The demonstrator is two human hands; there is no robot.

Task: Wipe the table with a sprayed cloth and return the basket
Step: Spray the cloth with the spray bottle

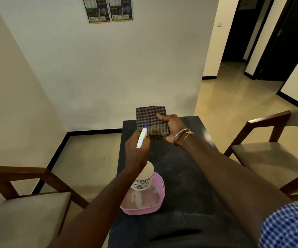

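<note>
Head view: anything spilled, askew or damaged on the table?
Nothing spilled or broken. The black rectangular table shows pale dusty smears across its top. The pink plastic basket stands upright near its left edge. The left hand grips the white spray bottle, the right hand holds the folded checked cloth.

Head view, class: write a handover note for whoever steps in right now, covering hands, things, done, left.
Left hand grips the spray bottle, nozzle aimed at the cloth.
Right hand holds the folded checked cloth above the far end of the table.
The pink basket sits on the table, near side.
Done: bottle and cloth are in hand.
Left: spraying (can't tell if begun), wiping, returning the basket.
</note>
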